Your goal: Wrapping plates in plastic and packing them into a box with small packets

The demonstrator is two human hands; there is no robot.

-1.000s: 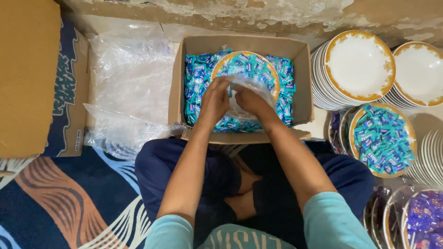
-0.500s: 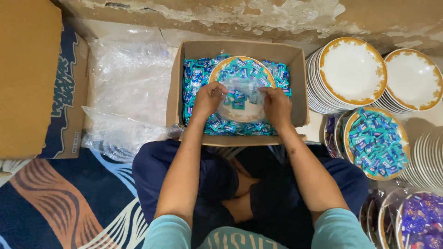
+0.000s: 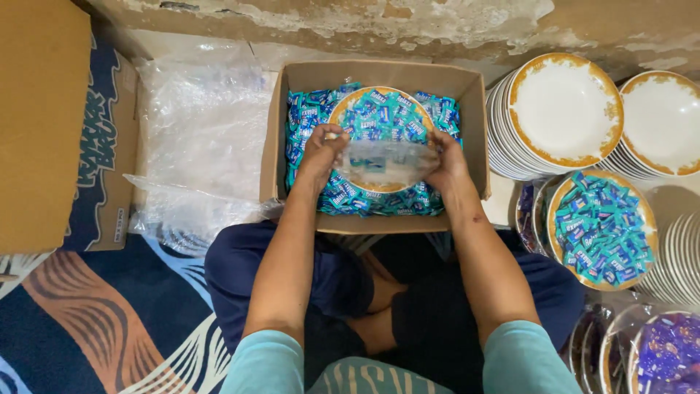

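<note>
I sit cross-legged in front of an open cardboard box (image 3: 271,157) full of small blue and teal wrapped candies (image 3: 305,120). A gold-rimmed white plate (image 3: 341,109) heaped with the same candies lies in the box. My left hand (image 3: 319,155) and my right hand (image 3: 446,162) each grip one end of a clear plastic bag (image 3: 385,160), stretched wide between them just above the plate's near side. The bag hides part of the plate.
Crumpled clear plastic sheets (image 3: 200,124) lie left of the box, beside a flattened carton (image 3: 44,124). On the right stand stacks of gold-rimmed white plates (image 3: 565,109), a candy-filled plate (image 3: 601,226) and wrapped plates with purple candies (image 3: 667,354). A patterned rug (image 3: 95,321) covers the floor.
My hands have drawn apart, pulling the clear plastic bag from a bunched wad into a wide stretched strip over the plate.
</note>
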